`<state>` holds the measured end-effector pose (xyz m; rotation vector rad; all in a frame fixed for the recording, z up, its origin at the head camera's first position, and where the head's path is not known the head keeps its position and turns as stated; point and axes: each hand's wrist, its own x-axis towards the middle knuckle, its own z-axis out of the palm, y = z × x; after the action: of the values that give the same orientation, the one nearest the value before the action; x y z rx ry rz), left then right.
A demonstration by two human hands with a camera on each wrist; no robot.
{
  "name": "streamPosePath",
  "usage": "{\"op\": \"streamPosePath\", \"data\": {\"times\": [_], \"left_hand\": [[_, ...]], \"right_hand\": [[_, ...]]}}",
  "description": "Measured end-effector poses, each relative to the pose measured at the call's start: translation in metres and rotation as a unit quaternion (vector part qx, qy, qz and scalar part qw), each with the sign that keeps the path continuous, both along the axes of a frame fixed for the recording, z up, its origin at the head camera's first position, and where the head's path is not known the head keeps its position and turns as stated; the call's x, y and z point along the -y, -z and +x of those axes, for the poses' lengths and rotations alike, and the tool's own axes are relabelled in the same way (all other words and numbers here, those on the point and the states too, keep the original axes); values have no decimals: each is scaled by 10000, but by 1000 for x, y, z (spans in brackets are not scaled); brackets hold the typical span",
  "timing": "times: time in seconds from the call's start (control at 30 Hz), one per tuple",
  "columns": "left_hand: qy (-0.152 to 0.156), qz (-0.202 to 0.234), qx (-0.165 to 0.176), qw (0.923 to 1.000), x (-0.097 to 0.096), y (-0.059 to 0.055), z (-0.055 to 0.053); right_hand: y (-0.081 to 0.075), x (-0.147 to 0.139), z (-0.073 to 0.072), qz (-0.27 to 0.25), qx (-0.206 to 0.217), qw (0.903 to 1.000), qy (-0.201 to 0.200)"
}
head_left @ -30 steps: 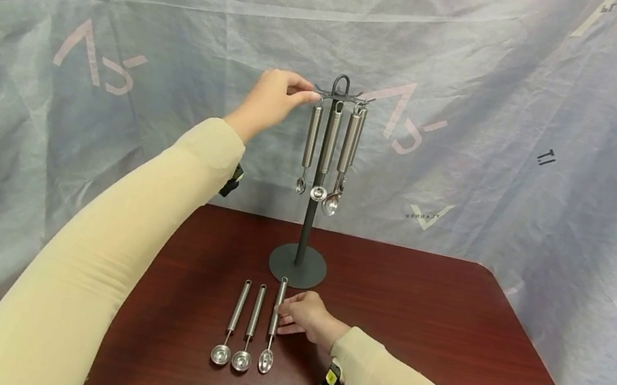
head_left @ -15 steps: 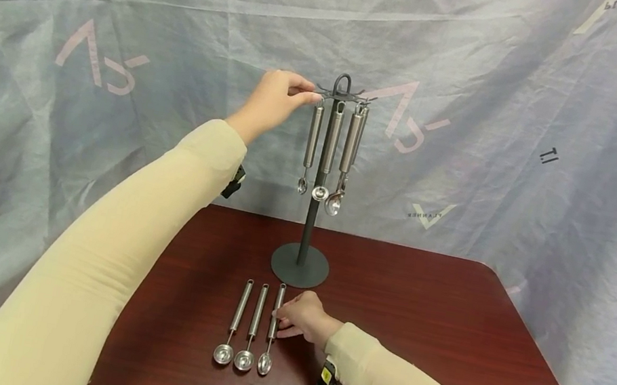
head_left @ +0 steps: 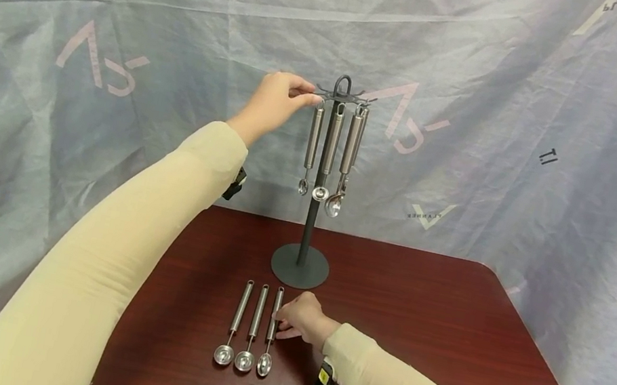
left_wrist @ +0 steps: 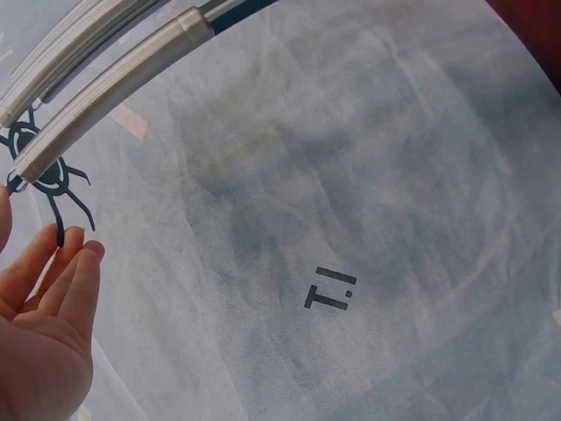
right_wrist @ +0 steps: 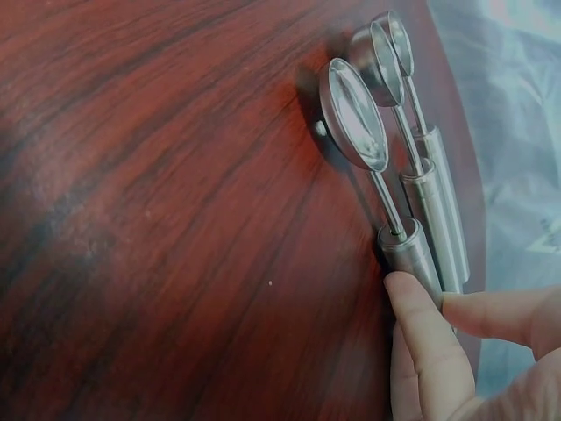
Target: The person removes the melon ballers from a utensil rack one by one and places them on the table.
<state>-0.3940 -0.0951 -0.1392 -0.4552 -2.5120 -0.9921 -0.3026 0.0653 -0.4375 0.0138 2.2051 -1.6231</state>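
Note:
My left hand [head_left: 277, 99] is raised to the grey utensil stand [head_left: 310, 220], its thumb and fingers pinching a hook [left_wrist: 58, 219] at the left of its top. Several steel scoops [head_left: 334, 142] hang by their handle loops from the stand. Down on the table, my right hand [head_left: 304, 317] pinches the handle of an oval melon baller [head_left: 264, 364] between thumb and fingers. Its bowl [right_wrist: 358, 114] faces up. Left of it lie two round melon ballers [head_left: 244, 360] [head_left: 223, 354], side by side with handles pointing at the stand.
The stand's round base [head_left: 297, 277] sits on the dark red table [head_left: 412, 307], just beyond the handle ends. A grey printed cloth [head_left: 472, 180] hangs behind the table and along its sides.
The oval melon baller has slid slightly toward me under my right hand, so its handle end is nearly level with the other two. My left hand keeps its place at the stand's top.

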Motion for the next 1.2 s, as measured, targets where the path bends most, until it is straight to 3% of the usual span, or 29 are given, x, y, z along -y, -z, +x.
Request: {"op": "streamPosePath", "data": {"times": [0.6,0.93,1.2], "left_hand": [[-121,277,-171,9994,-2,6,0],[-190,381,-202,9989,-6,6,2],[-247,531,-262,9979,-8,7,4]], "right_hand": [[-8,-8,2,144,-67,9999,-30],[-28,-17,-5,351,-326,9988,137],[-45,-29,-15,84,-485,9984,286]]}}
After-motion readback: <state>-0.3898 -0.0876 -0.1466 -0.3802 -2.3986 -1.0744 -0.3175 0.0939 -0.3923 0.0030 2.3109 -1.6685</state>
